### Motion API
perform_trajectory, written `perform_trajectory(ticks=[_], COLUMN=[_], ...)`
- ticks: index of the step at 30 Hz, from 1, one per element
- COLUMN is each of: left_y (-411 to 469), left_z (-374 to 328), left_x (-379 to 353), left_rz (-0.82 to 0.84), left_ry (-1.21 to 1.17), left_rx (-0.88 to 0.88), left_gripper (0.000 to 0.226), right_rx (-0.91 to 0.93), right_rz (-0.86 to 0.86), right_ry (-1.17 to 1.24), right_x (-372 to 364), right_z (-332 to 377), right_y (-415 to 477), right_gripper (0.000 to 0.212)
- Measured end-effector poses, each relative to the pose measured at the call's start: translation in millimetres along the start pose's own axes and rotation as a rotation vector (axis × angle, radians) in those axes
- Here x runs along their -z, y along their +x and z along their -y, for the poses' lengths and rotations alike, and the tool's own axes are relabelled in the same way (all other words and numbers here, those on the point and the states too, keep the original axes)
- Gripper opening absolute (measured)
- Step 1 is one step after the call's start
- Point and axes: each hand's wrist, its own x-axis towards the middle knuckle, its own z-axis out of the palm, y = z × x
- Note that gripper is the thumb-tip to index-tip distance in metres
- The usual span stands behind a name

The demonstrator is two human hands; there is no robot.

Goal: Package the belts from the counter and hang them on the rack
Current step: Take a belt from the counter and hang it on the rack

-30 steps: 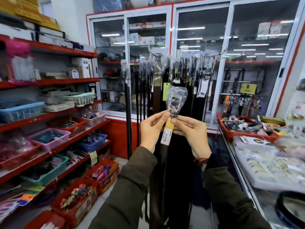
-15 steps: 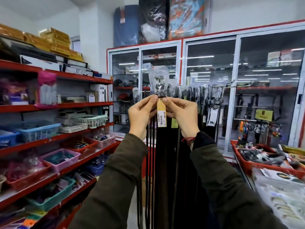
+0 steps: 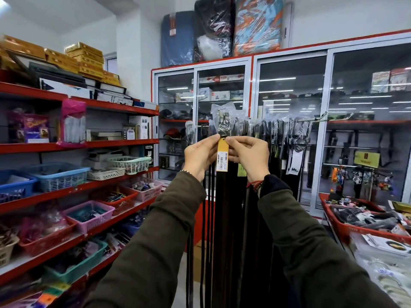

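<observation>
The belt (image 3: pixel 223 196) is pinched from both sides just under its buckle: the left hand (image 3: pixel 201 155) closes thumb and forefinger on the strap's left edge, the right hand (image 3: pixel 250 155) does the same on the right edge, and the fingertips nearly meet over the top of the yellow price tag (image 3: pixel 223 158). Both grips are narrow and closed on the belt itself, not on the wrapping above.

Above the pinch, the metal buckle (image 3: pixel 223 125) is seen inside a clear plastic bag (image 3: pixel 224 112), held up at the height of the rack (image 3: pixel 311 119), in front of the other bagged belts (image 3: pixel 278 134) hanging there. Whether the bag's top is already over a peg cannot be told.

Below the pinch the strap hangs straight down between the sleeves — dark, flat and limp, lost among the straps already hung.

By judgement, the weight is modest but top-heavy: the buckle is the dense part, the strap merely long and floppy, so it is likely to swing and to tangle with its neighbours. The film is thin and slick, and would probably crumple or tear if the load were taken through it. The sound place for a hold is therefore where it is now taken — on the stiff strap end right under the buckle, through or below the bag's mouth, with the bag's top left free for the peg. The paper tag is better not gripped alone, since it could pull off.
</observation>
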Motion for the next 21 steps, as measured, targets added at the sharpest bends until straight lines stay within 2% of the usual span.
perform_trajectory(ticks=[3,7,12,16,21], left_y=[3,-4,-36,-65,-108], left_z=[9,23,58,91,131], left_x=[-3,-5,5,17,23], left_rz=[-0.059,-0.157,-0.081,-0.04,0.059], left_ry=[0.131,0.644,0.911,1.193,1.282], left_rx=[-0.095,-0.49,-0.748,-0.796,-0.738], left_gripper=[0.028,0.031,0.041,0.046,0.05], right_rx=[0.016,0.15,0.355,0.433,0.417], right_rz=[-0.004,-0.017,-0.054,-0.13,-0.18], right_ry=[-0.106,-0.44,-0.699,-1.042,-1.24], right_x=[1,3,25,55,93], right_z=[-10,-20,-41,-60,-74], right_y=[4,-4,-38,-72,-121], right_gripper=[0.011,0.035,0.04,0.048,0.055])
